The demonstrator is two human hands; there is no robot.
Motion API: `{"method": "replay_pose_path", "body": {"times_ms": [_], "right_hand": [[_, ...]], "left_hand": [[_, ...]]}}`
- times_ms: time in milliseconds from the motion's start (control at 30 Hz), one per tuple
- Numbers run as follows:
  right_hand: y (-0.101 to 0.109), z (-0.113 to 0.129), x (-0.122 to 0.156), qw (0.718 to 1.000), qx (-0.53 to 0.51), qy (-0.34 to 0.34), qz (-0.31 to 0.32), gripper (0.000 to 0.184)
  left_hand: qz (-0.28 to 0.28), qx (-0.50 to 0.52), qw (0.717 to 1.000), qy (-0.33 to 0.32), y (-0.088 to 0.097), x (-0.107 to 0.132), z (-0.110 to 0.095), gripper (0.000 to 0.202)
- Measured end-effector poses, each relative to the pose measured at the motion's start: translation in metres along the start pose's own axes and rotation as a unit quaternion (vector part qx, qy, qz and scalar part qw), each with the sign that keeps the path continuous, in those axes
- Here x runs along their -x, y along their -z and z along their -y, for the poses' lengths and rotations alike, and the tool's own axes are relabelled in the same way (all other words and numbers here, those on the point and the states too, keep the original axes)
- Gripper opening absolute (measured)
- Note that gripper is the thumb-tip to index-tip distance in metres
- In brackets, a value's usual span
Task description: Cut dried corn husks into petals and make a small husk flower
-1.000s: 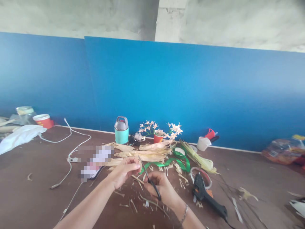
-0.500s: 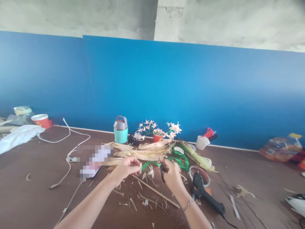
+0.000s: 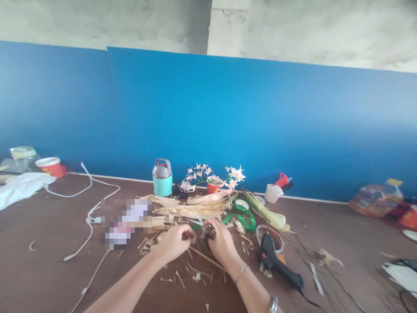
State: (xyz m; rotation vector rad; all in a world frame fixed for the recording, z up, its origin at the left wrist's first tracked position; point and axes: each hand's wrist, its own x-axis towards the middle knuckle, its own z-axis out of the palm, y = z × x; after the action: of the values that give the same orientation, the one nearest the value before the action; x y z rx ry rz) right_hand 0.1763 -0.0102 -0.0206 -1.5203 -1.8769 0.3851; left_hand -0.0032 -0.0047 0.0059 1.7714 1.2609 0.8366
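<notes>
My right hand (image 3: 223, 243) is closed around black-handled scissors (image 3: 199, 222), whose blades are apart and point up and to the left. Close beside them, my left hand (image 3: 176, 242) pinches a small pale piece of husk (image 3: 194, 239) between thumb and fingers; most of the piece is hidden. Dried corn husks (image 3: 192, 211) lie in a pile just beyond both hands. Green ribbon (image 3: 243, 219) loops out to the right of the husks. Under my hands, a thin stick (image 3: 208, 260) lies among scattered husk scraps (image 3: 180, 279).
A black glue gun (image 3: 280, 267) rests by a tape roll (image 3: 276, 237) on the right. Behind the husks stand a red cup (image 3: 213, 187) with husk flowers (image 3: 235, 174) and a turquoise container (image 3: 162, 184). White cables (image 3: 93, 228) run along the left side.
My right hand with the scissors has moved left and slightly down towards my left hand. The blades have swung from pointing upward to pointing left. The whole view has shifted slightly.
</notes>
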Motion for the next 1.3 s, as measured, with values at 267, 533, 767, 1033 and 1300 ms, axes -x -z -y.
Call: {"method": "replay_pose_path", "body": {"times_ms": [267, 533, 767, 1033, 1300], "right_hand": [[0.006, 0.009, 0.001, 0.999, 0.021, 0.028, 0.034, 0.045], [0.01, 0.004, -0.003, 0.912, -0.386, -0.132, -0.035, 0.025], [0.021, 0.031, 0.003, 0.827, -0.53, -0.184, -0.017, 0.037], [0.021, 0.045, 0.008, 0.812, -0.556, -0.178, -0.011, 0.04], [0.023, 0.047, 0.006, 0.797, -0.577, -0.178, 0.001, 0.041]], "left_hand": [[-0.024, -0.043, 0.999, -0.006, -0.003, -0.004, 0.016, 0.02], [-0.056, -0.072, 0.996, -0.016, -0.002, -0.002, 0.01, 0.02], [-0.023, 0.162, 0.987, 0.001, -0.016, 0.005, -0.016, 0.018], [-0.038, 0.301, 0.949, 0.083, -0.021, 0.009, -0.021, 0.021], [-0.019, 0.39, 0.917, 0.086, -0.021, 0.008, -0.011, 0.015]]}}
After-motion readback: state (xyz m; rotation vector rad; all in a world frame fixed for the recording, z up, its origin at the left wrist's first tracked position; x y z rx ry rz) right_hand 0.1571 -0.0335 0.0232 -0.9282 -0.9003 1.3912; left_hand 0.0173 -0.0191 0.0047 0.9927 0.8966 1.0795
